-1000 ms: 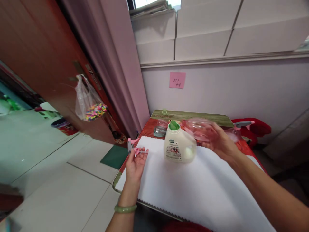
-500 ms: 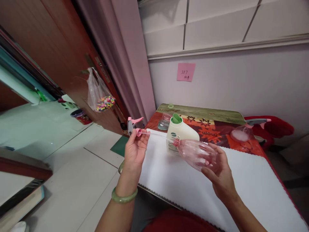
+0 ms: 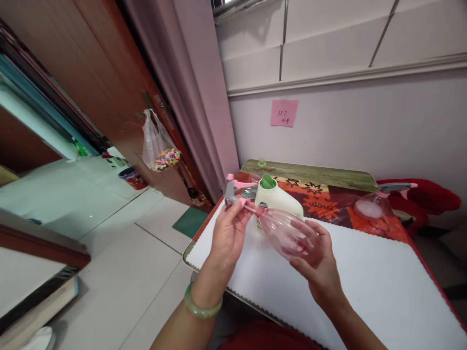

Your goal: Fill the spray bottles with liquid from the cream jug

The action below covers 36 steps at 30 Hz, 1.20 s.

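My left hand [image 3: 229, 234] grips a pink and grey trigger spray head [image 3: 233, 187] by its pink collar. From the collar the thin tube runs into the neck of a clear pink bottle [image 3: 286, 232]; a short gap separates collar and neck. Wrapped around the bottle's base is my right hand [image 3: 321, 260], holding it tilted sideways with its neck toward the left. Just behind the bottle stands a cream-coloured jug [image 3: 282, 198] with a green cap [image 3: 268, 182]. A green bangle [image 3: 203, 306] circles my left wrist.
A white mat [image 3: 365, 272] covers the near part of the table. At the right lies another spray bottle [image 3: 370, 208], beside a red plush-looking item [image 3: 434, 199]. A small green cap [image 3: 261, 162] sits at the back edge. A bag of colourful beads [image 3: 160, 146] hangs from the door handle.
My left hand has moved right with the spray head, bringing its collar close to the bottle neck. More of the tube is inside the bottle. The bottle has shifted slightly left.
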### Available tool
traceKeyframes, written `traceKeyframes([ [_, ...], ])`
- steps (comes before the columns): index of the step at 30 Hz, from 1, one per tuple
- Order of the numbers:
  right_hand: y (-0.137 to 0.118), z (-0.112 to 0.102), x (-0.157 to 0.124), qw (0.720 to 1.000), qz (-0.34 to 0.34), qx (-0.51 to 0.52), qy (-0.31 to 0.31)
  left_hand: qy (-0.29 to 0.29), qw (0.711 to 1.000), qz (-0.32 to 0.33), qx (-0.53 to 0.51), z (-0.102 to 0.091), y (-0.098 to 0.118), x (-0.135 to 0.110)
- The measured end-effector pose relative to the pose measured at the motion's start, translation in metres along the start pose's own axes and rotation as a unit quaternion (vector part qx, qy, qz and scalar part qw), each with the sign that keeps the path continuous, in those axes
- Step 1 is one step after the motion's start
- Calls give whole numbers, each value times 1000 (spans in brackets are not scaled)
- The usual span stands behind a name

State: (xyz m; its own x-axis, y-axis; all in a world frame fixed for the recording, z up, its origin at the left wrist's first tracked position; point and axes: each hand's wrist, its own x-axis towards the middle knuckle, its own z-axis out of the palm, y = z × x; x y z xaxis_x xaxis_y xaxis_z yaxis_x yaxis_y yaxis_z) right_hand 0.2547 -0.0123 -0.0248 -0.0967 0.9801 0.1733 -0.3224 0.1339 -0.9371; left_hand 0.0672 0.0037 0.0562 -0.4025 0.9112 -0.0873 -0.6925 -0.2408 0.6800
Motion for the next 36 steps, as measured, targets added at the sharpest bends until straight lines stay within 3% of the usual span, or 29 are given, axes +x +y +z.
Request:
traceKeyframes([
  [4,0,5,2,990,-69,-122,6,0,999,-40,25,8,-16,-7],
  [7,2,-4,4,960,-157,-232,-15,7,998,-68,10,10,-15,-5],
  [10,2,-14,7,895,-289,-340,-6,16,997,-81,6,9,-9,-2],
  [15,-1,-17,13,741,-484,-464,46,26,997,-76,17,12,-7,-2],
  [18,-2,-10,16,705,-523,-474,71,24,995,-87,51,16,-15,-8],
  [28,3,-7,17,700,-525,-475,98,26,997,-73,12,21,-25,-23],
  [34,2,-6,11,749,-455,-475,85,-14,999,-20,36,24,-29,-27],
  [36,1,-2,5,797,-416,-429,88,-31,998,-1,48,22,-29,-28],
])
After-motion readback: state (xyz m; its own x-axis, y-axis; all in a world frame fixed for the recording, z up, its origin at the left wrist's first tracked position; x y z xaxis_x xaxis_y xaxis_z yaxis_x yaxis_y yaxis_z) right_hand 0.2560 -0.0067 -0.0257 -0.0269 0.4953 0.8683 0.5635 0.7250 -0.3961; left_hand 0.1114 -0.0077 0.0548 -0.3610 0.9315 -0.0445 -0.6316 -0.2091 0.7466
